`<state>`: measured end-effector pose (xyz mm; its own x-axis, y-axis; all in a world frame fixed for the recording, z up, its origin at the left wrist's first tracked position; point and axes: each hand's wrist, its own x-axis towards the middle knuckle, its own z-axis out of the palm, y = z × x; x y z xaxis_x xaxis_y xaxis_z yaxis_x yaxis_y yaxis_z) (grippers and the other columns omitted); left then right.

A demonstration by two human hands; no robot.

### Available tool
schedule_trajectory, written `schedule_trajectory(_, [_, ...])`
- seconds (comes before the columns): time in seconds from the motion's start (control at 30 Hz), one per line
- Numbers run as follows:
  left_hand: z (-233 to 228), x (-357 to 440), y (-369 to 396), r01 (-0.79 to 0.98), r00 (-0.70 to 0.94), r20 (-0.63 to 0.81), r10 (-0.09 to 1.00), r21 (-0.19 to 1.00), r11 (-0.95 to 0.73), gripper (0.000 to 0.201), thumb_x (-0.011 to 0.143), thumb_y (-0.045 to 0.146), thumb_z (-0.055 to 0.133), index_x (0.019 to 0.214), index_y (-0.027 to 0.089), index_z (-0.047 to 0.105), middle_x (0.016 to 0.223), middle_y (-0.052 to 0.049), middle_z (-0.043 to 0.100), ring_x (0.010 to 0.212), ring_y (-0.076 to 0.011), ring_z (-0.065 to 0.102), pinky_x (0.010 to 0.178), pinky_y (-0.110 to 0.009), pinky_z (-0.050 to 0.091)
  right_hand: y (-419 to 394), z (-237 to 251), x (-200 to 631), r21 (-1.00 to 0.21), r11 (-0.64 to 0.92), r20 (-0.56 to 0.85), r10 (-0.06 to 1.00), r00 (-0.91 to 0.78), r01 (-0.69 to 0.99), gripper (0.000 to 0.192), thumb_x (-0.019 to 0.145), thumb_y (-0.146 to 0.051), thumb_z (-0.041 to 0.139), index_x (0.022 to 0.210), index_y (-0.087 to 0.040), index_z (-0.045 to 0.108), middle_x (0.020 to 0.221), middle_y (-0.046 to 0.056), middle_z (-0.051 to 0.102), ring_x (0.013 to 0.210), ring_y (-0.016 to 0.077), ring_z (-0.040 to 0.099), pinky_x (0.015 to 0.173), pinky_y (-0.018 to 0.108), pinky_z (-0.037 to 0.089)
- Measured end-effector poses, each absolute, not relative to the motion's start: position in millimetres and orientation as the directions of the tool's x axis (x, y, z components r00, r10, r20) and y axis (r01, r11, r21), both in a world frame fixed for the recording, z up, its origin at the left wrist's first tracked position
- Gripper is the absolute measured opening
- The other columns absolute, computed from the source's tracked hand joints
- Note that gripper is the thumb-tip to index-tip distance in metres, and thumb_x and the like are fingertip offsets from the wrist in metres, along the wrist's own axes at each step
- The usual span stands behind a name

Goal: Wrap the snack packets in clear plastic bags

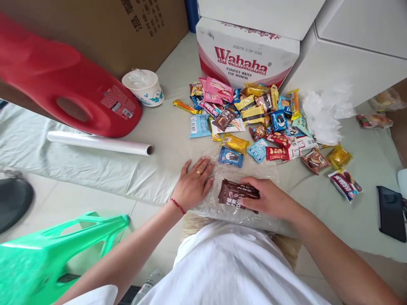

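Observation:
A stack of brown snack packets lies on a sheet of clear plastic film near the table's front edge. My right hand grips the stack from its right side, thumb below and fingers over the far edge. To the left, my left hand rests flat with fingers spread, at the left side of the film. Just beyond the film are a blue packet and a yellow-wrapped snack. A heap of mixed wrapped snacks spreads behind them.
A Wahaha water carton stands behind the heap. At left are a red jug, a paper bowl and a white film roll. Crumpled clear plastic and a phone lie at right. A green stool stands below.

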<state>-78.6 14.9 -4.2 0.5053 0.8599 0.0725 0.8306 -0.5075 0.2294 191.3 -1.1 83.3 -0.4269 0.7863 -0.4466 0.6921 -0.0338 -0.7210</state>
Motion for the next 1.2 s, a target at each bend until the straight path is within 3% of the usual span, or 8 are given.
schedule_trajectory(0.1, [-4, -79, 15, 0.825, 0.506, 0.082, 0.859, 0.247, -0.509, 0.052, 0.106, 0.036, 0.036, 0.155, 0.021, 0.045, 0.161, -0.014, 0.045, 0.15, -0.0302, 0.04, 0.124, -0.058, 0.018, 10, 62, 178, -0.585, 0.174, -0.362, 0.818, -0.447, 0.792, 0.033, 0.09, -0.036, 0.066, 0.118, -0.019, 0.072, 0.097, 0.007, 0.073, 0.089, 0.0232, 0.064, 0.081, 0.034, 0.05])
schedule_trajectory(0.17, [-4, -79, 15, 0.822, 0.501, 0.083, 0.862, 0.266, -0.503, 0.052, 0.106, 0.036, 0.037, 0.155, 0.022, 0.044, 0.161, -0.014, 0.045, 0.15, -0.0306, 0.041, 0.125, -0.059, 0.019, 12, 55, 181, -0.438, 0.311, -0.276, 0.846, -0.456, 0.843, 0.03, 0.094, -0.038, 0.062, 0.115, -0.019, 0.074, 0.11, 0.011, 0.071, 0.104, 0.0287, 0.06, 0.093, 0.042, 0.047])
schedule_trajectory(0.3, [-3, -79, 15, 0.814, 0.497, 0.094, 0.863, 0.296, -0.5, 0.053, 0.105, 0.036, 0.039, 0.156, 0.022, 0.044, 0.161, -0.014, 0.045, 0.15, -0.0312, 0.04, 0.125, -0.059, 0.017, 4, 58, 191, -0.288, 0.369, -0.151, 0.893, -0.423, 0.883, 0.045, 0.099, -0.047, 0.054, 0.132, -0.018, 0.067, 0.14, 0.017, 0.058, 0.121, 0.0366, 0.05, 0.101, 0.053, 0.043])
schedule_trajectory(0.43, [-4, -80, 15, 0.815, 0.5, 0.091, 0.862, 0.289, -0.503, 0.051, 0.106, 0.036, 0.037, 0.154, 0.02, 0.045, 0.161, -0.015, 0.044, 0.151, -0.0308, 0.04, 0.124, -0.059, 0.018, -6, 63, 184, -0.288, 0.432, -0.109, 0.872, -0.477, 0.855, 0.068, 0.095, -0.057, 0.061, 0.149, -0.017, 0.051, 0.145, 0.017, 0.056, 0.128, 0.0391, 0.044, 0.104, 0.055, 0.041])
schedule_trajectory(0.67, [-4, -80, 14, 0.817, 0.496, 0.09, 0.864, 0.289, -0.499, 0.051, 0.107, 0.035, 0.035, 0.155, 0.02, 0.045, 0.162, -0.013, 0.043, 0.151, -0.03, 0.039, 0.125, -0.059, 0.019, -7, 47, 170, -0.191, 0.441, -0.182, 0.862, -0.474, 0.877, 0.057, 0.09, -0.024, 0.067, 0.144, -0.012, 0.054, 0.13, 0.017, 0.065, 0.119, 0.0369, 0.048, 0.099, 0.051, 0.04])
schedule_trajectory(0.9, [-4, -79, 14, 0.818, 0.494, 0.097, 0.864, 0.285, -0.5, 0.052, 0.107, 0.036, 0.035, 0.156, 0.021, 0.043, 0.162, -0.013, 0.042, 0.151, -0.0304, 0.039, 0.124, -0.06, 0.019, -20, 56, 175, -0.195, 0.48, -0.093, 0.859, -0.503, 0.855, 0.054, 0.091, -0.026, 0.064, 0.142, -0.014, 0.055, 0.127, 0.018, 0.066, 0.118, 0.0379, 0.048, 0.1, 0.052, 0.039])
schedule_trajectory(1.07, [-4, -80, 13, 0.815, 0.483, 0.104, 0.869, 0.309, -0.49, 0.051, 0.107, 0.035, 0.035, 0.155, 0.023, 0.044, 0.161, -0.012, 0.045, 0.15, -0.0302, 0.041, 0.124, -0.059, 0.019, -20, 45, 170, -0.188, 0.442, -0.105, 0.879, -0.465, 0.877, 0.059, 0.093, -0.028, 0.062, 0.148, -0.012, 0.05, 0.131, 0.02, 0.063, 0.12, 0.0393, 0.048, 0.102, 0.056, 0.041])
schedule_trajectory(1.2, [-6, -89, 14, 0.813, 0.457, 0.112, 0.883, 0.351, -0.465, 0.052, 0.107, 0.033, 0.033, 0.157, 0.022, 0.04, 0.162, -0.012, 0.045, 0.15, -0.0274, 0.042, 0.124, -0.057, 0.024, -29, 45, 185, -0.308, 0.429, -0.018, 0.889, -0.457, 0.849, 0.066, 0.098, -0.038, 0.059, 0.157, -0.017, 0.039, 0.144, 0.019, 0.055, 0.129, 0.0381, 0.047, 0.107, 0.057, 0.042])
